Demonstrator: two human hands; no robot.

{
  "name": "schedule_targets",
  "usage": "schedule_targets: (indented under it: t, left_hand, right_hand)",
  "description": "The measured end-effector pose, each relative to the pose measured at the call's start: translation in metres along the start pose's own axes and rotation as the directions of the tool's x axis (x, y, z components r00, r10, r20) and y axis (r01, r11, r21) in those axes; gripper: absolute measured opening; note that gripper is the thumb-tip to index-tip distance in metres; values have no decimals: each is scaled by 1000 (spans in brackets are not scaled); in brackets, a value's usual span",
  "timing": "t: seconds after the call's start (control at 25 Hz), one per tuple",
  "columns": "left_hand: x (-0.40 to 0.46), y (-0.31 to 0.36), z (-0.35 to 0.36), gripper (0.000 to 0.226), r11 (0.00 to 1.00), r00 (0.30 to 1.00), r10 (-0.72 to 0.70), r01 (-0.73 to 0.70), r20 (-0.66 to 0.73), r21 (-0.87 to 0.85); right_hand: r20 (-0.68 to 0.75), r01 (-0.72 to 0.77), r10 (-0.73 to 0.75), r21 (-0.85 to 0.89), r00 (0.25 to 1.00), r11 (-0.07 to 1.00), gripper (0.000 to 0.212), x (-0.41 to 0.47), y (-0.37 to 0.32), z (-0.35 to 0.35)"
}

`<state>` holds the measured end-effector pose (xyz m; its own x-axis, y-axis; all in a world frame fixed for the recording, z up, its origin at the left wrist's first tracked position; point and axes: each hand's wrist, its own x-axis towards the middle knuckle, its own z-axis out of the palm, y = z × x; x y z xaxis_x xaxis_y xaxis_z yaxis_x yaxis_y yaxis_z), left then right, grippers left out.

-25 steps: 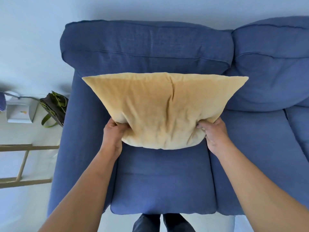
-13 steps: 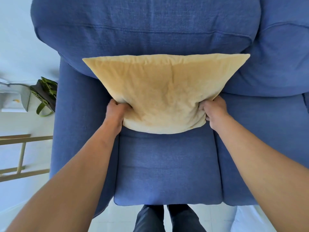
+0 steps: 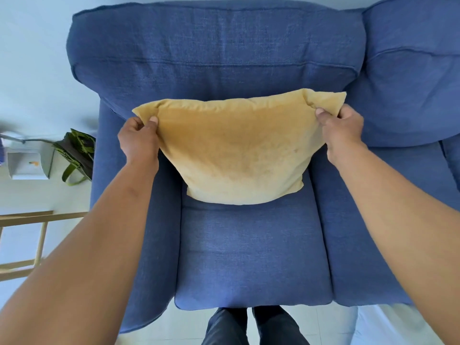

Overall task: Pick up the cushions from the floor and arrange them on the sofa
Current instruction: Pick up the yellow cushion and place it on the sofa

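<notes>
A yellow cushion stands on the left seat of the blue sofa, leaning against its back cushion. My left hand pinches the cushion's upper left corner. The upper right corner is gripped by my right hand. The cushion's lower edge rests on the seat. No other loose cushion is in view.
The sofa's left armrest runs beside my left arm. On the floor to the left lie a dark green bag, a white box and a wooden frame. My legs stand at the seat's front edge.
Both hands have shifted from the cushion's lower sides up to its top corners. The cushion now sits lower, resting on the seat against the backrest.
</notes>
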<state>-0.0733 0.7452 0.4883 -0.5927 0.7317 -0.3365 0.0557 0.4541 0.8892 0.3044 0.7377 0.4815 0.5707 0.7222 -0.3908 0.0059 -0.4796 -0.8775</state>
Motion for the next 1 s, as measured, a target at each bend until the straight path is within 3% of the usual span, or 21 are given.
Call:
schedule_targets:
  t: [0.08,0.2,0.32,0.4,0.6,0.76,1.0]
  left_hand:
    - [-5,0,1,19,997,996,-80,81,39,-14]
    - [-44,12,-4,52,995,999,-20,14,50,102]
    - [-107,3,-19,51,957,996,64,-79,60,279]
    - [-147,-8,-18,45,918,969,128,-196,209,344]
    - [-212,-23,18,53,731,734,205,-555,648,397]
    - [-256,-8,49,62,544,523,242,-771,818,332]
    - [-364,-17,90,70,312,182,223,-944,958,106]
  right_hand:
    - [45,-69,70,-24,996,997,28,-6,0,3]
    - [57,-33,37,-68,998,997,44,-31,0,-9]
    - [129,-28,49,-165,990,986,61,-73,14,-31]
    - [159,5,41,-276,986,961,75,-103,23,-49]
    - [138,95,-31,-486,990,869,70,-165,33,-104]
    - [52,112,-102,-631,993,767,70,-197,49,-156]
    - [-200,-77,-89,-693,976,717,75,-252,103,-267]
